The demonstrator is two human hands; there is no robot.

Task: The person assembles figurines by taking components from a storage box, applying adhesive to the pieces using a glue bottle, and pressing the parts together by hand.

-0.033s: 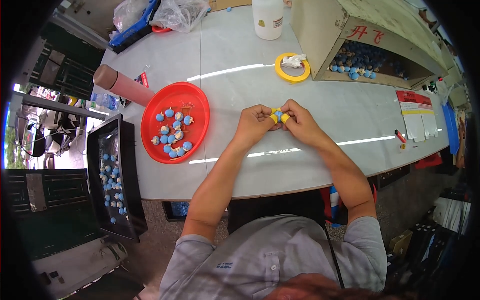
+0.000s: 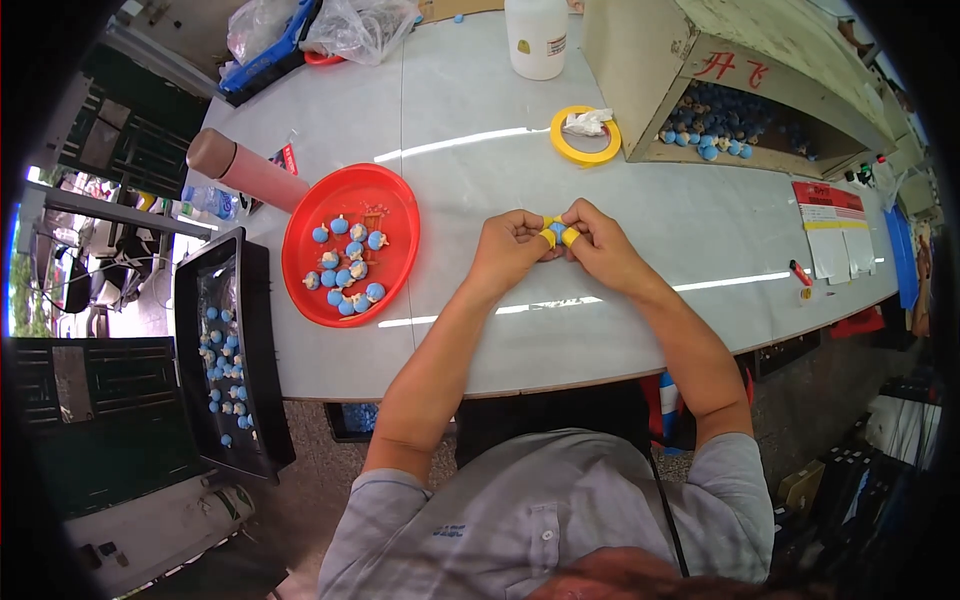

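Where the far left of the bench (image 2: 460,100) ends, a long black bin (image 2: 264,400) stands just beside it, with small round blue-and-pale pieces (image 2: 225,365) scattered along its floor. A clear plastic bottle (image 2: 212,203) and a tilted-looking pink flask (image 2: 262,178) come next, near the bench's left edge, and a blue basket (image 2: 262,58) sits behind them at the back. Just right of the flask is a round red tray (image 2: 404,215), holding more of the same pieces, loosely grouped; crumpled clear bags (image 2: 362,32) lie behind it, well apart. At the middle of the bench, the person's left grip (image 2: 508,248) is drawn narrow, fingers curled and thumb pressed on a small blue item (image 2: 557,229). That item sits between the two thumbs, mostly hidden by fingers. The right grip (image 2: 606,250) meets it from the other side, equally narrow, pinching the same item; yellow wraps (image 2: 570,237) circle digits on both. Beyond them stands a white jug (image 2: 536,45), then a yellow tape roll (image 2: 562,151) with crumpled white tissue (image 2: 587,122) on it. A pale open-fronted box (image 2: 640,75) holds a heap of blue pieces (image 2: 710,130). Farthest right, a red-and-white sheet (image 2: 828,200) lies near the bench's edge.
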